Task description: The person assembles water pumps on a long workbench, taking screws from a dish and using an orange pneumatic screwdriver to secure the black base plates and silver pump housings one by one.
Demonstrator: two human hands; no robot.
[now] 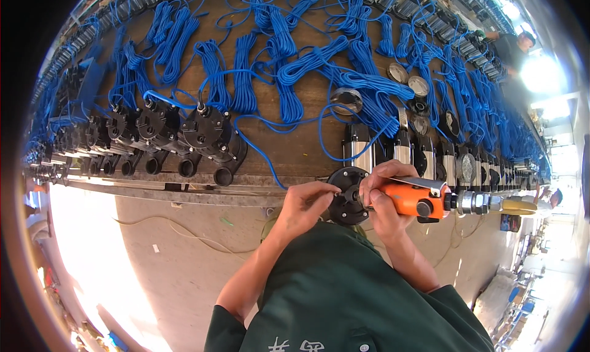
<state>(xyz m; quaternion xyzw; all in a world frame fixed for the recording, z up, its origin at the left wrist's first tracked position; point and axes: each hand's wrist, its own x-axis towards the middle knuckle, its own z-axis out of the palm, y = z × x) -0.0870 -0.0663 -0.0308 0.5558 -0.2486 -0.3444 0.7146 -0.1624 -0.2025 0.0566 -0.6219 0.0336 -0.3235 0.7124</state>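
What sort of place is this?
Probably a factory workshop: black machines line up in a row, many blue cable bundles lie on the table, and the right hand holds an orange power tool.

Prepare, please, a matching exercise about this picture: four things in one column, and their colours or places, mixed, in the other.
Column one:
1. power tool
2. cable bundles
3. left hand
4. shirt

Column two:
A. blue, on the table
B. dark green
C. orange, in the right hand
D. at the round black part

Pairs: 1-C, 2-A, 3-D, 4-B
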